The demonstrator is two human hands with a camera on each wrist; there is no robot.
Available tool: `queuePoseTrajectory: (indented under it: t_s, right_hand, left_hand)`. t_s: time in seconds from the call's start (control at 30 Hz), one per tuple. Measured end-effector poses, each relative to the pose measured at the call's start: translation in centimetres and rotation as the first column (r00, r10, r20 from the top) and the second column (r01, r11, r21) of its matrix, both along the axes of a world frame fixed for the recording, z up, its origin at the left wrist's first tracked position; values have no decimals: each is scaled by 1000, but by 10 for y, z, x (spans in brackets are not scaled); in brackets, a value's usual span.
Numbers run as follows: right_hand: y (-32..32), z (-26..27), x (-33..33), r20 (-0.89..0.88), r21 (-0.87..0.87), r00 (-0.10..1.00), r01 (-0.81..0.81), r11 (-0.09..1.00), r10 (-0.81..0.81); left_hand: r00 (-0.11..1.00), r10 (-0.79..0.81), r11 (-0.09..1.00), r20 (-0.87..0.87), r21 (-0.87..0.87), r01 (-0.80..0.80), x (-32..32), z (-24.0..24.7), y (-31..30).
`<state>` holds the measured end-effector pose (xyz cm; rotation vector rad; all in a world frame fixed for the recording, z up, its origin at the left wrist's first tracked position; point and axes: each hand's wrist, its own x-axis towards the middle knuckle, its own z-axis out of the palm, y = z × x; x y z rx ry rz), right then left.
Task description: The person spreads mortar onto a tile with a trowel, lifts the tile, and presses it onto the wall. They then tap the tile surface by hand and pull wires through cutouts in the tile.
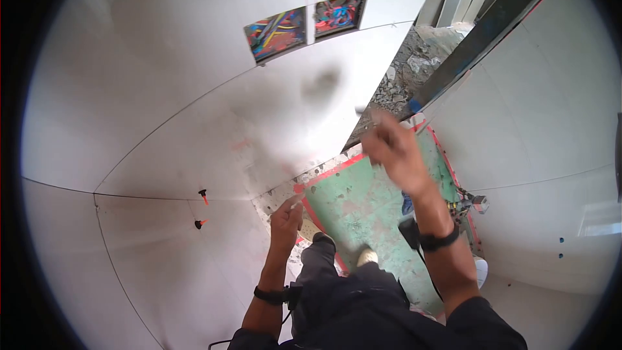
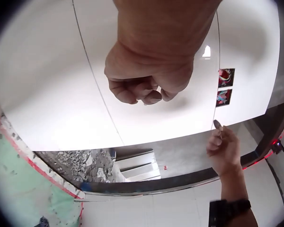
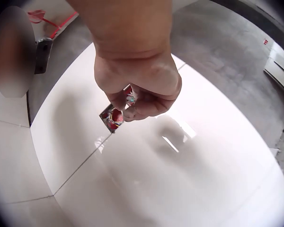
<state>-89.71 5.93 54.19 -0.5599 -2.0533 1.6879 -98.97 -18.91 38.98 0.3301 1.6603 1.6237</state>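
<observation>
My right hand (image 1: 398, 155), blurred in the head view, is raised in front of the white wall panel (image 1: 194, 91). In the left wrist view the same hand (image 2: 225, 151) pinches a small dark piece (image 2: 217, 124) between thumb and finger; what it is I cannot tell. The right wrist view shows this hand (image 3: 137, 87) with curled fingers, over part of two cut-outs. Lower and to the left, my left hand (image 1: 285, 223) hangs before the panel with loosely bent fingers. Nothing held shows in this hand (image 2: 149, 71) in the left wrist view.
Two rectangular cut-outs (image 1: 278, 34) in the panel show coloured strands. Rubble (image 1: 395, 84) lies beyond the panel edge, beside a dark beam (image 1: 492, 29). A green floor sheet (image 1: 353, 207) with red edging is by the feet. Two small black-and-orange pieces (image 1: 203, 193) stick out of the left wall.
</observation>
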Motion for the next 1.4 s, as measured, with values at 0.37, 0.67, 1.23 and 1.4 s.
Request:
queuePoseTrajectory:
  t_s: [0.37, 0.67, 1.23, 1.4]
  right_hand:
    - [-207, -351, 562, 955, 171, 143, 447, 878, -259]
    - [-490, -341, 775, 816, 110, -305, 916, -386, -491]
    - [-495, -694, 862, 728, -36, -603, 440, -897, -325]
    - [-467, -687, 903, 860, -268, -397, 186, -945, -322]
  left_hand:
    - [768, -575, 810, -282, -327, 487, 168, -182, 60]
    - [172, -952, -31, 254, -636, 771, 381, -199, 125]
    - [-366, -876, -475, 314, -695, 540, 650, -283, 131]
    - [-292, -849, -519, 441, -800, 300, 605, -299, 116]
